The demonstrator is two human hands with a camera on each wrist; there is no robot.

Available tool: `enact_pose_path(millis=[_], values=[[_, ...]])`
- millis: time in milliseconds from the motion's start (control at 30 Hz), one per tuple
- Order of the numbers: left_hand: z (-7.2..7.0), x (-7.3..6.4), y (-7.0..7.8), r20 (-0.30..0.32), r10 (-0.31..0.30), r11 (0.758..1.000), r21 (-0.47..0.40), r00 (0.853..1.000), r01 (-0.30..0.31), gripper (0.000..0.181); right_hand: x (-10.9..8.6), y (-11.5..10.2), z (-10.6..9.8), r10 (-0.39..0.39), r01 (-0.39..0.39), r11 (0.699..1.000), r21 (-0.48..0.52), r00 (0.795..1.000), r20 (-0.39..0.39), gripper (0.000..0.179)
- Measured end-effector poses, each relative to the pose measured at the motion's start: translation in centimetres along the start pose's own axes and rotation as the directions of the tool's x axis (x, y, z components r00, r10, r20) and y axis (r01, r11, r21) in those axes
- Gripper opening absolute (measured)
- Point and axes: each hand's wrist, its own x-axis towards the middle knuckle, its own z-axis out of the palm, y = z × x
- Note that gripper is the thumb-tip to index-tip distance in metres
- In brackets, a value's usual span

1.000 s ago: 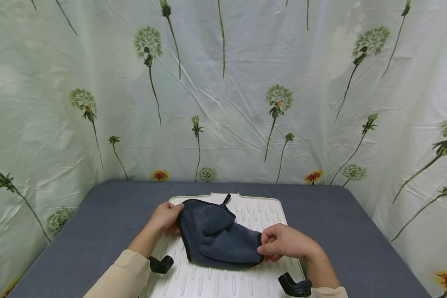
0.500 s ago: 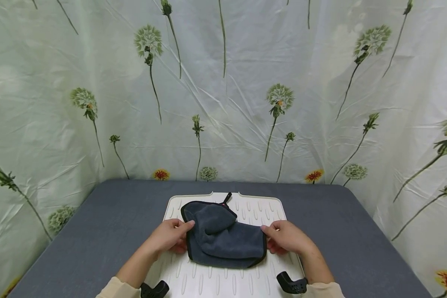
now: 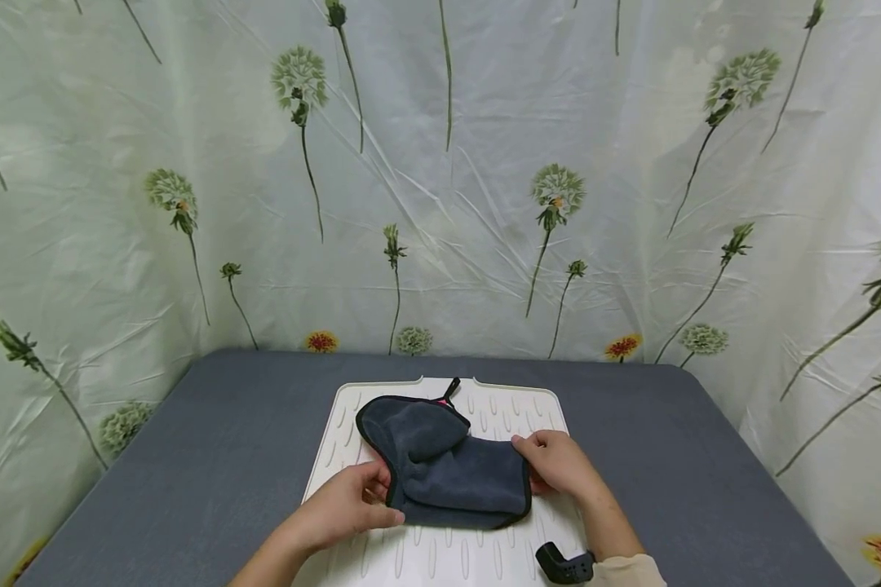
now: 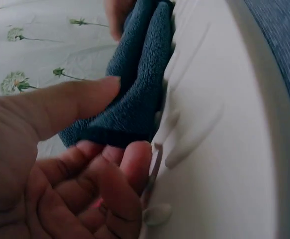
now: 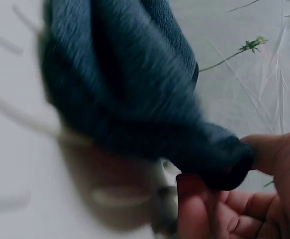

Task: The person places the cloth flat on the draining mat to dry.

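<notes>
Right hand pinches dark-blue cloth at right edge. Left hand at left edge, thumb and fingers apart. White tray beneath.

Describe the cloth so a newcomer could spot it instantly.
On the grey table, find the white ribbed tray. The cloth over it, between left hand and right hand, is rumpled, dark blue, set apart by black edging and a loop.

Free to pass over desk far out either side of tray, also above cloth. Blocked at cloth's ends by left hand and right hand, behind desk by curtain.
</notes>
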Motion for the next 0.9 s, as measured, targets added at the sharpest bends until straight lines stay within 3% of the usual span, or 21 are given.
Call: enact_pose_path(millis=[200, 400, 533, 767, 900], values=[[0.4, 0.1, 0.0, -0.005, 0.101, 0.979, 0.180, 0.995, -0.099, 0.039, 0.1, -0.3, 0.4, -0.025, 0.015, 0.977, 0.211, 0.999, 0.041, 0.018], [0.3, 0.2, 0.1, -0.064, 0.111, 0.969, 0.231, 0.992, -0.093, 0.029, 0.3, -0.5, 0.4, -0.071, 0.042, 0.958, 0.283, 0.993, 0.091, 0.026], [-0.1, 0.2, 0.1, -0.086, 0.117, 0.980, 0.172, 0.989, -0.101, 0.026, 0.5, -0.3, 0.2, -0.092, 0.069, 0.948, 0.311, 0.994, 0.060, 0.027], [-1.0, -0.1, 0.1, -0.059, 0.113, 0.993, -0.007, 0.992, -0.114, 0.029, 0.5, -0.1, -0.4, -0.068, 0.054, 0.942, 0.331, 0.997, 0.031, 0.027], [-1.4, -0.2, 0.1, -0.070, 0.094, 0.995, -0.032, 0.993, -0.096, 0.030, 0.4, 0.0, -0.8, -0.067, 0.049, 0.941, 0.334, 0.997, 0.043, 0.030]])
